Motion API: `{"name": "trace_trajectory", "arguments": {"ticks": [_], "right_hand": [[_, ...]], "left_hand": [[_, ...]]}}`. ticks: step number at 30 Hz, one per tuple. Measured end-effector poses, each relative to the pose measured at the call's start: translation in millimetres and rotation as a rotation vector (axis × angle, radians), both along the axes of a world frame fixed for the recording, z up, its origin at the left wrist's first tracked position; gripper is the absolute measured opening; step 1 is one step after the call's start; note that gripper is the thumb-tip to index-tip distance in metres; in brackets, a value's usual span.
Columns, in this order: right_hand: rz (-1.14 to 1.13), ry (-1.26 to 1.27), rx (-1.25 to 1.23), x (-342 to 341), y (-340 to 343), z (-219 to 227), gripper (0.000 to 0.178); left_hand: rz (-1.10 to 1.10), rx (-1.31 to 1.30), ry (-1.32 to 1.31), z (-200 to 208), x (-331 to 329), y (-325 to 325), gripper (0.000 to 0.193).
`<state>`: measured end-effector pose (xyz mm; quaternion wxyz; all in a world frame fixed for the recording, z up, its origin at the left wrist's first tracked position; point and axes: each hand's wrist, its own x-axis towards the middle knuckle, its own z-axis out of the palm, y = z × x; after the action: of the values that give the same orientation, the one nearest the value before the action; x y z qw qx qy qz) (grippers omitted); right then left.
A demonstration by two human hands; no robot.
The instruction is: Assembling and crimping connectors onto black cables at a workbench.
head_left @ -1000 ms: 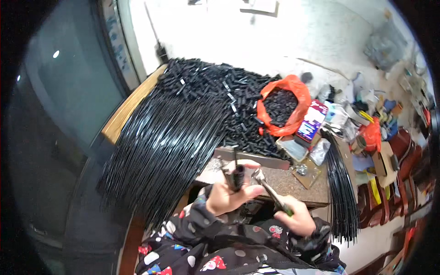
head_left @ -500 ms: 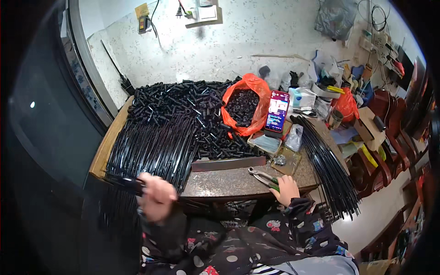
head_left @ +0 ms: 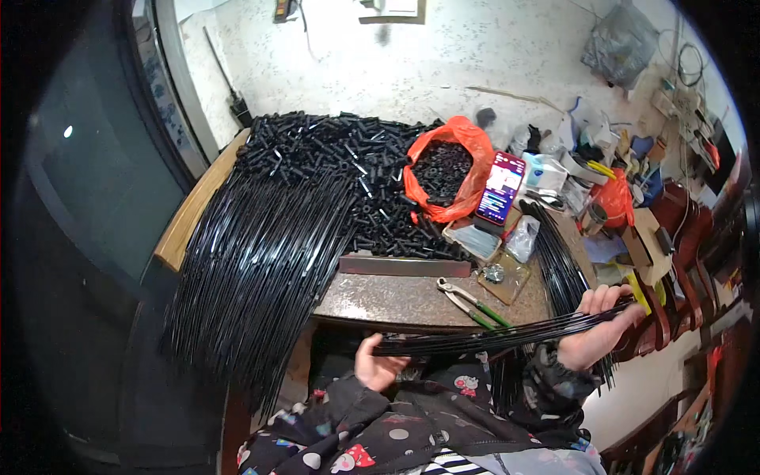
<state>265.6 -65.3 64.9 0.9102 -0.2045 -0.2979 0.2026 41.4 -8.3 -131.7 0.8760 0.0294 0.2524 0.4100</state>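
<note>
A bundle of thin black rods [head_left: 491, 339] stretches across in front of me, just past the table's near edge. Wrapped round its right end, my right hand [head_left: 599, 324] is closed. At the other end my left hand [head_left: 380, 366] has its thumb raised and fingers apart, with the rod ends against the thumb and palm. Behind the bundle lie pincers [head_left: 467, 301] with green handles, partly covered by the rods. A wide layer of similar black rods [head_left: 253, 253] covers the table's left side and hangs over its front edge.
Short black tubular pieces [head_left: 317, 150] are heaped at the back. An orange-red bag [head_left: 471, 170] holds small black parts, beside a lit phone [head_left: 500, 188]. A flat metal bar [head_left: 405, 266] edges the heap. More black rods [head_left: 558, 245] lie at the right, near cluttered bags and boxes.
My left hand has come from the far left to the middle with black rods. My right hand has left the pincers' handles and closed round the bundle's right end. The view has shifted.
</note>
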Motion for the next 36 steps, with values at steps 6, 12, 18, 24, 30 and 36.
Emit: {"name": "trace_trajectory", "arguments": {"ticks": [6,12,18,24,30,36], "right_hand": [[0.090,-0.201,-0.299,-61,11,-25,0.029],[0.631,-0.321,-0.457,-75,12,-48,0.019],[0.770,-0.409,-0.551,-68,28,-44,0.016],[0.381,-0.488,-0.548,-91,19,-43,0.013],[0.628,-0.337,-0.527,-71,23,-44,0.012],[0.545,-0.430,-0.727,-57,45,-51,0.019]], "left_hand": [[-0.664,-0.171,0.528,-95,9,2,0.047],[-0.895,1.287,1.679,20,2,16,0.043],[-0.130,1.416,0.712,156,11,16,0.027],[0.297,1.560,1.242,151,13,-5,0.009],[0.237,1.778,1.077,155,14,-2,0.013],[-0.213,1.368,0.732,96,27,53,0.026]]}}
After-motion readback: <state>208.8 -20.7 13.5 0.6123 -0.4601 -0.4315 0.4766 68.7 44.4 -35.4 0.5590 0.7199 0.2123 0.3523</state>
